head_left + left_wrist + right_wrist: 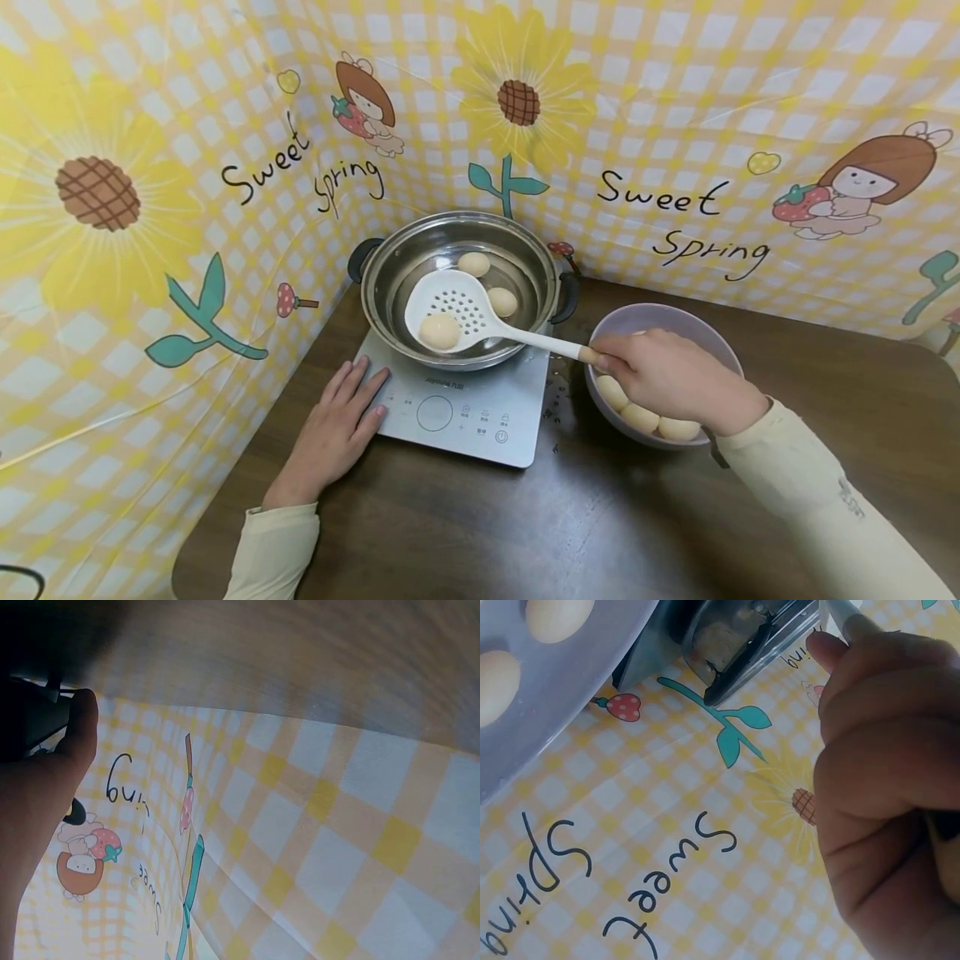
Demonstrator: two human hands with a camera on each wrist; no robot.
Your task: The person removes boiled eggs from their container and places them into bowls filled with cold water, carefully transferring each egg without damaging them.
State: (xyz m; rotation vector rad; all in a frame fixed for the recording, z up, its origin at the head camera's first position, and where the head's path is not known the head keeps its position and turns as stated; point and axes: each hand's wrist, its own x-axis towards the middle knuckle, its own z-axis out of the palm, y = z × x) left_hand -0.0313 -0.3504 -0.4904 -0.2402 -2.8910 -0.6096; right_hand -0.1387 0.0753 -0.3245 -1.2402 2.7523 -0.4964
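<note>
My right hand (667, 375) grips the handle of a white slotted skimmer (468, 312), its fingers curled round the wooden end. One egg (439, 332) lies in the skimmer's bowl, over the steel pot (382, 321). Two more eggs, one farther back (474, 264) and one to the right (502, 302), sit in the pot. Below my right forearm and hand stands a purple bowl (637, 312) with several eggs (640, 417). My left hand (330, 425) rests with fingers spread, fingertips on the left edge of the white induction cooker (480, 433).
The pot stands on the cooker, with black handles (566, 298) at its sides. Water drops dot the dark wooden table (480, 517) between cooker and bowl. A yellow checked, printed sheet (637, 100) rises behind and to the left.
</note>
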